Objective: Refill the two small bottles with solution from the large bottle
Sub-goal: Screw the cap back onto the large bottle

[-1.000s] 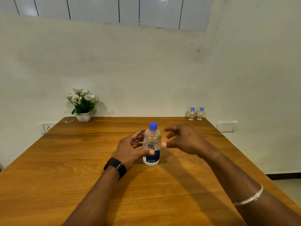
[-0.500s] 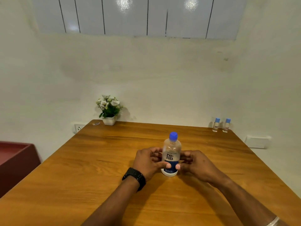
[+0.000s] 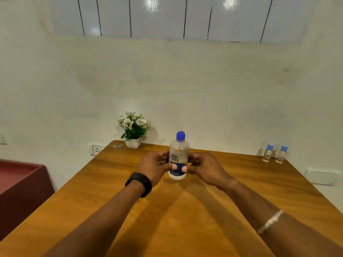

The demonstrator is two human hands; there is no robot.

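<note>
Gripping the large bottle with both hands at frame centre; keep it upright, uncap before reaching the small bottles

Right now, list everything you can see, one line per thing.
large solution bottle: 1, clear with blue cap and blue label, upright, held between both hands over mid table
small bottles: 2, clear with blue caps, side by side at the table's far right corner
potted flowers: 1, white blooms, white pot, far left corner
table: 1, brown wood
wall sockets: white, behind table
red furniture: 1, left
left hand: grips bottle, black watch
right hand: grips bottle, silver bangle
</note>
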